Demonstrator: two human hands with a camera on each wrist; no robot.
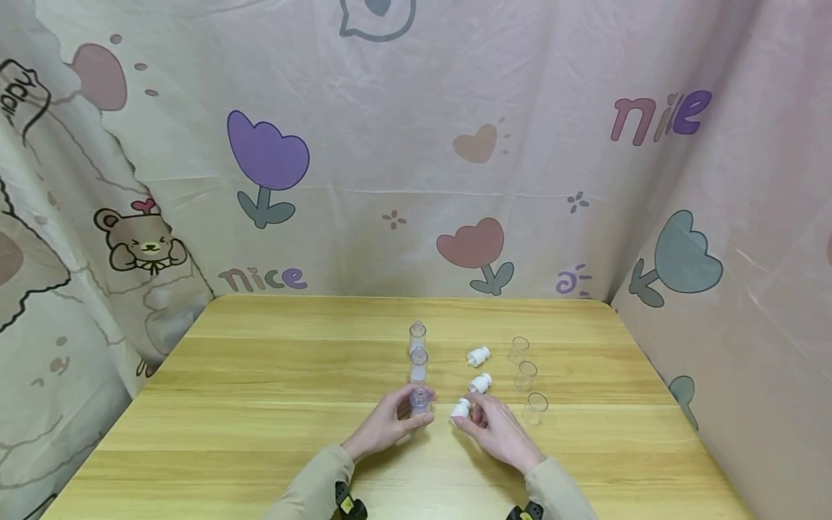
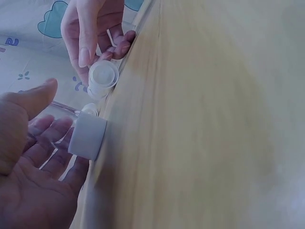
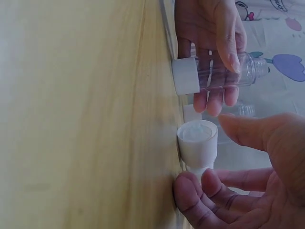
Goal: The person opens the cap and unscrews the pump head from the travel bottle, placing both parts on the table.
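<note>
My left hand (image 1: pixel 388 425) curves loosely around the nearest clear bottle (image 1: pixel 420 401), which stands upright on its white base (image 3: pixel 186 76). Its thumb is in front of the bottle and its fingers behind, with a gap beside the thumb in the left wrist view. My right hand (image 1: pixel 499 427) is at the nearest white bottle top (image 1: pixel 461 409), thumb and fingertips apart on either side of it. The hollow end of that white top (image 3: pixel 197 143) shows in the right wrist view, and it lies low at the table surface.
Behind the nearest bottle, a middle bottle (image 1: pixel 419 367) and a far bottle (image 1: pixel 417 336) stand in line. Two more white tops, a middle one (image 1: pixel 481 383) and a far one (image 1: pixel 479 356), lie farther back. Three clear cups (image 1: pixel 536 410) stand in a row at right on the wooden table (image 1: pixel 260 383).
</note>
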